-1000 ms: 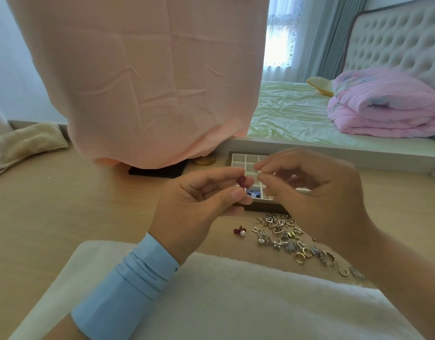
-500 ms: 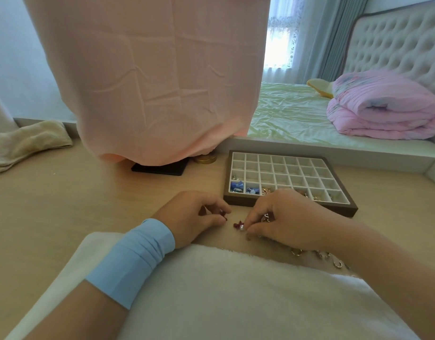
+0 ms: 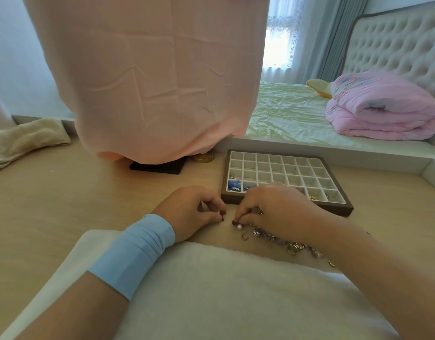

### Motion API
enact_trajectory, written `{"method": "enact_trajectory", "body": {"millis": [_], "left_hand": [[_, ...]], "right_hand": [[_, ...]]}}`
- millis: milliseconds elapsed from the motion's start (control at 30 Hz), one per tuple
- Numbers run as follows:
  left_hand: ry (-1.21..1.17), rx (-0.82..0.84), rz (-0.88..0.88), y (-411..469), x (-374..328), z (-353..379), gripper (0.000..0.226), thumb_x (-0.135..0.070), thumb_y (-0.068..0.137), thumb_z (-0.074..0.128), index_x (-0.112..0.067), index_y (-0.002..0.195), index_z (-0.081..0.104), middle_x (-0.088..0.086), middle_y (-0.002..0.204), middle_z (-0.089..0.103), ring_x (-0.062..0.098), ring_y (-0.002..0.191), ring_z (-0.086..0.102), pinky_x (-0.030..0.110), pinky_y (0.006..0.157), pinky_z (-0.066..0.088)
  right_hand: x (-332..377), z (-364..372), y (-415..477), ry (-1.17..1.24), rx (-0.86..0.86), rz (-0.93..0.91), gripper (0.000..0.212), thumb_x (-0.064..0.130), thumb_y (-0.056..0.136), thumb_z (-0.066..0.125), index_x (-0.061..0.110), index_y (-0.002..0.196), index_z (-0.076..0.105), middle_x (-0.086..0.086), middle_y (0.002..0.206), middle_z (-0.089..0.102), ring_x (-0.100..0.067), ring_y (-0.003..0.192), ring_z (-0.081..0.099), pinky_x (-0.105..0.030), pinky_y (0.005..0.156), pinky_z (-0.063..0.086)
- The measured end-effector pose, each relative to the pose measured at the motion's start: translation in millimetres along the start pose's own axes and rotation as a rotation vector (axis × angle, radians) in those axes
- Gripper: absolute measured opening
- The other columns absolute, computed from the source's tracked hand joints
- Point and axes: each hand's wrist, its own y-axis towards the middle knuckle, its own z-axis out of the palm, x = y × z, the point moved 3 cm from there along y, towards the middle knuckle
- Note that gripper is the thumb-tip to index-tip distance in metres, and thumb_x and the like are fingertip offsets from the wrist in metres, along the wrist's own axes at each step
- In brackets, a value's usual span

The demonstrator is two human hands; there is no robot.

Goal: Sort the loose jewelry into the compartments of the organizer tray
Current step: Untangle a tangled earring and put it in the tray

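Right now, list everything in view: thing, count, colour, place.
tray: one, brown with white cells, desk, right of centre
earrings: two, red with pearl, one pinched by each hand
loose jewelry: one pile, gold and silver, desk, under right hand
blue pieces: a few, tray's near-left cells
cloth: one, pink, draped at desk's back
base: one, black, under cloth
towel: one, beige, desk's far left
mat: one, white, nearest edge
bed: one, green sheet, behind desk
quilt: one, pink, on bed
desk: one, light wood
cuff: one, blue, left wrist
left hand: pinches earring
right hand: pinches earring
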Motion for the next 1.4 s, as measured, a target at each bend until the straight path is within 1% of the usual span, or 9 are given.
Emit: {"method": "enact_trajectory", "body": {"millis": [133,233,367,467,633,800,1133,1267,1400], "left_hand": [[-0.012,-0.027,-0.004,0,-2,1,0.014,-0.028,0.088,0.07,-0.04,0.085,0.063,-0.018,0.091,0.063,0.005,0.083,0.056,0.019,0.075,0.047],[-0.07,-0.098,0.004,1,-5,2,0.012,-0.028,0.088,0.068,-0.039,0.085,0.063,-0.018,0.093,0.064,0.005,0.086,0.057,0.017,0.074,0.043],[-0.211,-0.198,0.007,11,-11,-6,0.008,-0.027,0.088,0.069,-0.034,0.088,0.064,-0.013,0.088,0.066,0.006,0.081,0.06,0.02,0.074,0.048],[-0.288,-0.255,0.038,32,-19,-21,0.009,-0.024,0.088,0.069,-0.03,0.091,0.064,-0.007,0.087,0.067,0.013,0.079,0.062,0.028,0.077,0.052],[-0.376,-0.282,-0.014,74,-27,-36,0.009,-0.021,0.092,0.064,-0.029,0.089,0.065,-0.005,0.087,0.071,0.008,0.075,0.06,0.021,0.073,0.046],[-0.498,-0.308,-0.067,97,-17,-19,0.009,-0.022,0.092,0.063,-0.028,0.094,0.07,-0.006,0.085,0.073,0.012,0.079,0.064,0.038,0.087,0.055],[-0.493,-0.342,-0.1,105,7,-12,0.005,-0.036,0.082,0.07,-0.035,0.087,0.069,-0.013,0.085,0.071,0.016,0.086,0.066,0.045,0.088,0.055],[-0.483,-0.335,-0.076,107,5,-9,0.005,-0.03,0.085,0.07,-0.031,0.09,0.07,-0.009,0.09,0.071,0.016,0.088,0.064,0.035,0.085,0.054],[-0.462,-0.329,-0.05,105,3,-9,0.004,-0.027,0.085,0.072,-0.028,0.089,0.073,-0.006,0.093,0.07,0.014,0.09,0.06,0.027,0.079,0.05]], "right_hand": [[-9,-4,-3,0.139,-0.133,0.048,0.008,0.04,0.092,0.069,0.042,0.093,0.077,0.026,0.089,0.065,0.003,0.086,0.06,-0.024,0.08,0.052],[-21,-12,-4,0.318,-0.25,0.116,0.006,0.033,0.085,0.079,0.037,0.08,0.078,0.025,0.08,0.069,0.013,0.071,0.059,-0.015,0.066,0.042],[-36,-31,2,0.364,-0.318,0.162,0.006,0.032,0.087,0.077,0.035,0.081,0.077,0.02,0.079,0.07,0.014,0.066,0.056,-0.018,0.063,0.036],[-50,-49,17,0.249,-0.277,0.227,0.009,0.033,0.093,0.07,0.033,0.088,0.077,0.019,0.091,0.071,0.005,0.076,0.059,-0.024,0.074,0.045],[-64,-58,46,0.064,-0.162,0.268,0.017,0.034,0.099,0.061,0.028,0.104,0.076,0.01,0.105,0.072,-0.013,0.097,0.065,-0.039,0.094,0.053],[-62,-41,69,-0.039,-0.086,0.193,0.012,0.039,0.097,0.062,0.034,0.101,0.072,0.016,0.099,0.067,-0.007,0.09,0.062,-0.037,0.088,0.056],[-49,-41,82,-0.36,0.058,0.167,0.022,0.037,0.097,0.053,0.028,0.088,0.07,0.009,0.087,0.066,-0.014,0.082,0.062,-0.034,0.073,0.057],[-41,-42,89,-0.397,0.186,0.161,0.03,0.029,0.095,0.052,0.023,0.066,0.059,0.007,0.071,0.059,-0.015,0.066,0.054,-0.032,0.062,0.051],[-40,-42,93,-0.329,0.235,0.161,0.021,0.027,0.092,0.058,0.021,0.077,0.07,0.005,0.077,0.066,-0.016,0.069,0.058,-0.034,0.07,0.055]]}}
